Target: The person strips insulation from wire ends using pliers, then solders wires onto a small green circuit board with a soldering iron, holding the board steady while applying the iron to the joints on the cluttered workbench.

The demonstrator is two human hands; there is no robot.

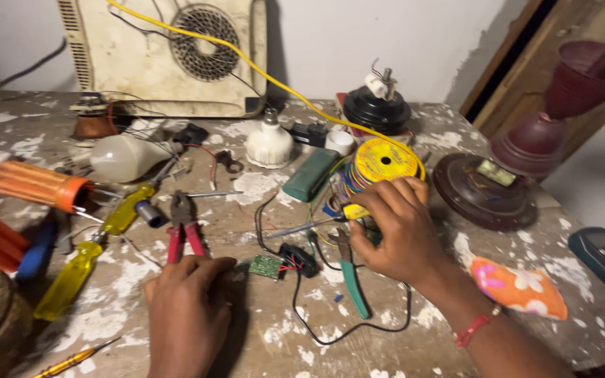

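Right hand [400, 234] with fingers closed on a yellow-handled screwdriver [316, 222]; left hand [187, 304] loosely curled, empty, beside small green circuit board [267, 267].

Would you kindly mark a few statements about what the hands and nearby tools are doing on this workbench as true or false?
1. The right hand holds a yellow-handled screwdriver. True.
2. The left hand grips the red-handled pliers. False: its fingertips rest by the small green circuit board; the pliers lie just beyond them.
3. The yellow wire spool lies beyond the right hand. True.
4. The green-handled pliers stand upright. False: they lie flat on the table.
5. A white bulb stands near the spool. True.
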